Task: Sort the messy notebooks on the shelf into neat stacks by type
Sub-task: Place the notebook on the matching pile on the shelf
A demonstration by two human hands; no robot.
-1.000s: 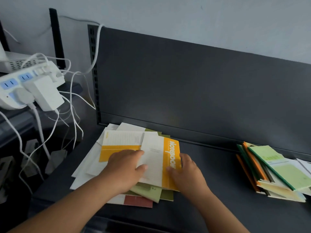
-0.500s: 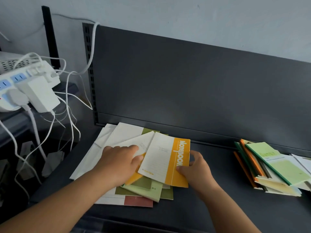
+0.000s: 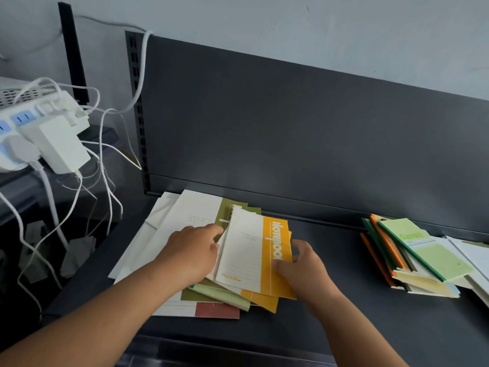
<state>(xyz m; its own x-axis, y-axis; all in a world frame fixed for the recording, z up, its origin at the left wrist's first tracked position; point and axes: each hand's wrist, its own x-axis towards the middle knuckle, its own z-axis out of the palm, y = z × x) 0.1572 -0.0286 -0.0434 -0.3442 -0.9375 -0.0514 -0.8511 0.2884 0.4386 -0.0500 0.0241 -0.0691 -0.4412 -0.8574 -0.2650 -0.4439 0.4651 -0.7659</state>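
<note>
Head view: at lower middle the right hand (image 3: 301, 263) pinches the right edge of an orange notebook (image 3: 254, 255). The left hand (image 3: 193, 250) touches its left edge; whether it grips, I cannot tell. The notebook lies on a messy pile (image 3: 169, 234) on the shelf (image 3: 423, 335). A second stack (image 3: 423, 258) sits at right, a power strip (image 3: 47, 128) at upper left.

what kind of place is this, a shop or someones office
Probably a shop or stockroom, not certain. The dark metal shelf has a slotted upright and back panel like retail racking, notebooks lie in a loose pile and a second stack, and a loaded power strip sits at the left.
</note>
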